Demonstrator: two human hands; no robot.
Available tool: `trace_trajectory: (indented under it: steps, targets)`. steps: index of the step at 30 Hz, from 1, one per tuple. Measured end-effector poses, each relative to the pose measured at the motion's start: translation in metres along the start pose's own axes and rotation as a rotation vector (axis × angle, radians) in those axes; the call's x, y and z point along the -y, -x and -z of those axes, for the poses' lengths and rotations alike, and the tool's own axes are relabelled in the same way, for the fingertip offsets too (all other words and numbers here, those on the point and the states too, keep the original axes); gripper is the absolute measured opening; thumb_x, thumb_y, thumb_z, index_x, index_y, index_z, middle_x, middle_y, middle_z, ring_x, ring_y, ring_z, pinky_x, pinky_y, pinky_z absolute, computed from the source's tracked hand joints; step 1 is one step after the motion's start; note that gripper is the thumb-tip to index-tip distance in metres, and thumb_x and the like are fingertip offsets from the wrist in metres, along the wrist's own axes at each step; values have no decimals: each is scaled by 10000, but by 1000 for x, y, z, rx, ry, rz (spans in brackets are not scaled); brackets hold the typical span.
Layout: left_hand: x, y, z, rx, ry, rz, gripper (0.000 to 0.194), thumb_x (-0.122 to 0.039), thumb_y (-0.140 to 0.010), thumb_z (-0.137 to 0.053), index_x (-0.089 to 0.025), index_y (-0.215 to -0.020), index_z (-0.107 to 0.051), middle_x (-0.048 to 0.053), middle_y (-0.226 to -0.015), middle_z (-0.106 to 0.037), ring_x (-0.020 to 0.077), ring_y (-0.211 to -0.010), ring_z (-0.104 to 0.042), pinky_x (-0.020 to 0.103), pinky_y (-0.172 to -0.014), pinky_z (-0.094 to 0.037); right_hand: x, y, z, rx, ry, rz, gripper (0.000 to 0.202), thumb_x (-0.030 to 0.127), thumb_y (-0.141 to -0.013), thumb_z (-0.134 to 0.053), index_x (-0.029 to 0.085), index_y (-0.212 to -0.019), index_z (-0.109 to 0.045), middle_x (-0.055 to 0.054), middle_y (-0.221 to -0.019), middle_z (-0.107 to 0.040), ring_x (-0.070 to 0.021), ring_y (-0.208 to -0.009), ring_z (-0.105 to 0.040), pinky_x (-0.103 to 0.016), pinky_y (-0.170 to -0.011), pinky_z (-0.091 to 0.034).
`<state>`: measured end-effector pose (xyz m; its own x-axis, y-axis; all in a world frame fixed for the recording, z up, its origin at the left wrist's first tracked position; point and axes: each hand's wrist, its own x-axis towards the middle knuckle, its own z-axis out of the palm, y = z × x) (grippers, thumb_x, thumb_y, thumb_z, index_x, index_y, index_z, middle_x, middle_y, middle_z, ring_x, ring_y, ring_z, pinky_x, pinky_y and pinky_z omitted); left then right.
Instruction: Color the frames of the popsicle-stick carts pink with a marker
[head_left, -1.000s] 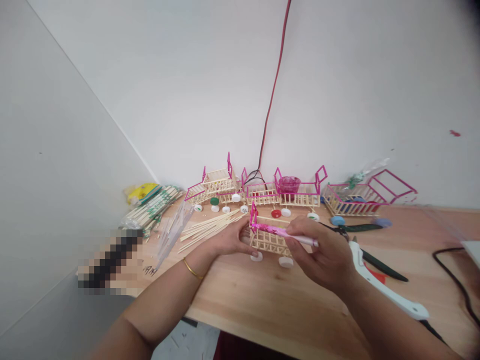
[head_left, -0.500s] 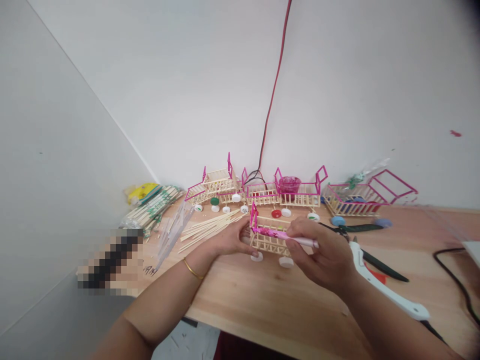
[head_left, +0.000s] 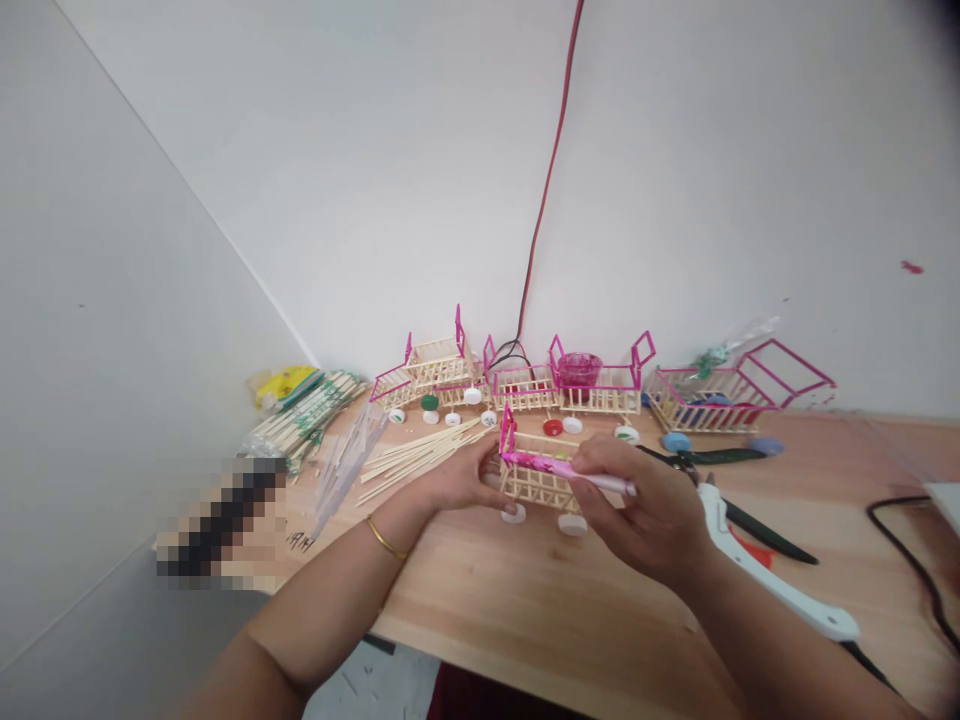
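A small cart of pale sticks [head_left: 536,490] with white round wheels stands on the wooden table, its left end frame coloured pink. My left hand [head_left: 474,480] grips the cart's left end, thumb at the front near a wheel. In my right hand [head_left: 637,505] is a pink-smeared brush [head_left: 555,467], pinched between thumb and fingers. The brush lies along the cart's top front rail, its pink tip near the left corner. My right fingers cover the cart's right end.
Behind stand several stick carts [head_left: 525,388] with pink rails, and a cup of pink paint [head_left: 580,372]. Loose sticks [head_left: 420,455], clear glue sticks [head_left: 349,465] and bagged sticks [head_left: 315,410] lie left. White-handled cutters [head_left: 787,590] lie right. A red and black cable [head_left: 551,180] hangs down the wall.
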<state>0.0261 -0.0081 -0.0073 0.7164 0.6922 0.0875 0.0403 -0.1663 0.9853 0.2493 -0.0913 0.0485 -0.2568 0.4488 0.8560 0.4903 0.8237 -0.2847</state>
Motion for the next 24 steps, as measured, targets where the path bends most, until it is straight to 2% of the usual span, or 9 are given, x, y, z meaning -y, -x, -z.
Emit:
trace_trajectory:
  steps: [12,16,21,24]
  targets:
    - [-3,0,0,0,-21,-9,855,-155,-574,-879,-218,-1329,-483,121,-1294,-586,288,-1230,-549,432,-1038,-436,0,0,-1,0,-5,-6,121,166,-849,-571,235,-943,-541,-11,-742,-647,-152,-630,-625,-260,-581,-498]
    - [-1,0,0,0,-25,-2,867,-150,-565,-883,-215,-1329,-479,128,-1295,-582,295,-1225,-551,427,-1018,-446,0,1,0,-42,1,8,158,146,-843,-579,234,-969,-541,-22,-775,-657,-164,-685,-648,-267,-611,-513]
    - [0,0,1,2,-45,-4,869,-164,-573,-882,-215,-1338,-474,125,-1280,-587,282,-1213,-556,418,-1020,-439,0,0,-1,-38,17,-23,112,166,-837,-581,232,-923,-555,-12,-725,-649,-154,-608,-627,-260,-562,-497]
    - [1,0,1,-13,-50,-7,882,-169,-567,-887,-220,-1342,-470,120,-1279,-587,276,-1209,-557,417,-1020,-436,-1,1,-2,-67,22,-17,133,167,-833,-592,234,-945,-563,-25,-776,-674,-169,-673,-661,-269,-601,-516]
